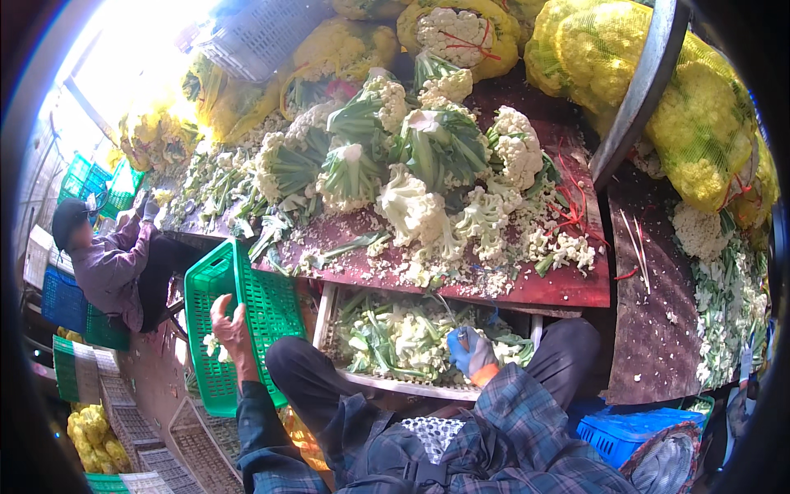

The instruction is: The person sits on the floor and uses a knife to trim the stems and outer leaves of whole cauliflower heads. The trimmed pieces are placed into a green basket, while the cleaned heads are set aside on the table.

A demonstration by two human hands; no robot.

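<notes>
My left hand (232,330) is bare and reaches over a green plastic basket (271,309), its fingers apart. Small white cauliflower florets (216,349) show just beside the palm, inside the basket's outline; I cannot tell if they are falling or lying there. A blue and grey glove with an orange cuff covers my right hand (472,353). It is closed around the handle of a small knife (447,306), whose thin blade points toward the table. Below that hand, a pale crate (401,381) between my knees holds leaves and cauliflower trimmings (395,343).
Cauliflower heads (426,148) and crumbs cover the red tabletop (580,281). Yellow net bags of cauliflower (703,123) stand behind a metal post (642,99). A person (108,262) sits at the left. A blue crate (636,432) is at my right, stacked crates (117,401) lower left.
</notes>
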